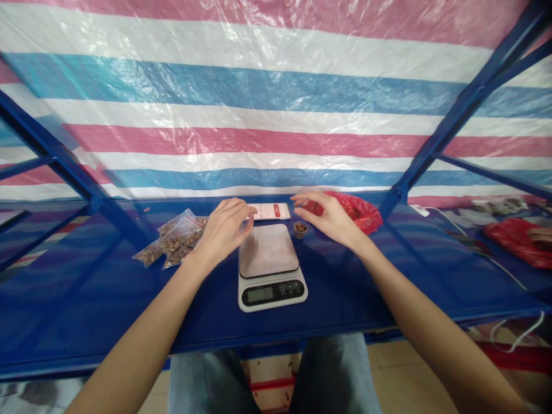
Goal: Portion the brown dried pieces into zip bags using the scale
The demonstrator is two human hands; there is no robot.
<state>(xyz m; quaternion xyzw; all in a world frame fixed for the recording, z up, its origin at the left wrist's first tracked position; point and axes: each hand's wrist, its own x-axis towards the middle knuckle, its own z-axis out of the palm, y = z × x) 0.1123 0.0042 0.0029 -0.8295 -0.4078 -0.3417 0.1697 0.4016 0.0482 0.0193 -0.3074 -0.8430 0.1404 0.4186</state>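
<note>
Over the left edge of a kitchen scale [269,253], my left hand [226,227] has its fingers curled towards the thumb. Something clear may be between the fingertips, but it is too small and blurred to make out. The scale's display reads 0.0 and its plate is bare. My right hand [325,214] hovers with fingers apart, holding nothing, just right of a small clear cup [301,230] with brown bits in it. Behind that hand is a crumpled red plastic bag [362,213]. Zip bags of brown nut-like pieces [176,238] rest left of my left hand.
A phone [271,211] with a lit screen lies behind the scale on the blue table [207,316]. Blue metal bars [444,126] slope up at both sides before a striped sheet [259,86]. Another red bag [517,238] lies far right.
</note>
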